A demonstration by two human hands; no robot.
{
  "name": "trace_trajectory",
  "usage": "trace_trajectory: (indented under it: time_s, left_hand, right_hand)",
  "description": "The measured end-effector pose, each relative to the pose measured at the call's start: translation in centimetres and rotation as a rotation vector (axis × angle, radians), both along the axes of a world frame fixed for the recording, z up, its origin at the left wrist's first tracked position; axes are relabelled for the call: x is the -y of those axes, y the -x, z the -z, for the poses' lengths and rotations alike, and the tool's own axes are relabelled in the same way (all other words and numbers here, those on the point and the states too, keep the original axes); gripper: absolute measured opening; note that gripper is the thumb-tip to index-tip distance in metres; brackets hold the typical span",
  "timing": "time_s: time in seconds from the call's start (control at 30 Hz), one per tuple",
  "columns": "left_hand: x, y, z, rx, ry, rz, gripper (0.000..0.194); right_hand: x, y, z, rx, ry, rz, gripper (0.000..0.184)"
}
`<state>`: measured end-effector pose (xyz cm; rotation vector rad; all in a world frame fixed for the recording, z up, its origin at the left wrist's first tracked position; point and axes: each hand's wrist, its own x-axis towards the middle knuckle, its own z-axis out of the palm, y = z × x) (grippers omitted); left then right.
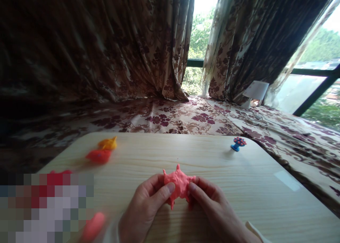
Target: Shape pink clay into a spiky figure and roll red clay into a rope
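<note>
A pink lump of modelling clay (180, 183) with several pointed stubs around its edge is held just above the table, near the middle front. My left hand (148, 200) pinches its left side, the thumb pressed on the face of the clay. On the other side, my right hand (212, 202) grips the right edge between thumb and fingers. Most of the fingertips are hidden behind the clay. A smooth pink piece (94, 223), blurred, lies left of my left wrist.
The pale wooden table (138, 151) bears a yellow clay figure (108, 143) and a red one (98, 156) at the back left. A blue stand with red dots (238, 143) is at the back right. Beyond are a white lamp (256, 91) and floral curtains (148, 41). The lower left is pixelated.
</note>
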<state>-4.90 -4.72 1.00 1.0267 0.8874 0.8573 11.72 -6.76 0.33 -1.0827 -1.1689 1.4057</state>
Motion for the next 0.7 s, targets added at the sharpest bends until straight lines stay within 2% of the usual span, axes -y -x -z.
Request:
trace_trajectory:
  time_s: [0.17, 0.33, 0.47, 0.6, 0.7]
  left_hand:
    - [-0.1, 0.0, 0.1, 0.035, 0.041, 0.012, 0.02]
    - [-0.1, 0.0, -0.4, 0.131, 0.079, 0.015, 0.019]
    - [0.0, 0.0, -0.7, 0.132, 0.087, 0.025, 0.02]
    - [-0.2, 0.1, -0.5, 0.15, 0.119, 0.031, 0.023]
    - [-0.3, 0.3, -0.5, 0.182, 0.178, 0.023, 0.02]
  right_hand:
    - [0.1, -0.1, 0.0, 0.01, -0.005, 0.012, 0.03]
    - [0.1, -0.2, -0.3, -0.043, 0.031, 0.018, 0.018]
    - [0.1, -0.1, 0.1, -0.038, 0.006, 0.036, 0.016]
    - [0.2, -0.2, 0.7, 0.037, -0.094, 0.08, 0.016]
    - [0.2, -0.5, 0.8, 0.211, -0.264, 0.111, 0.01]
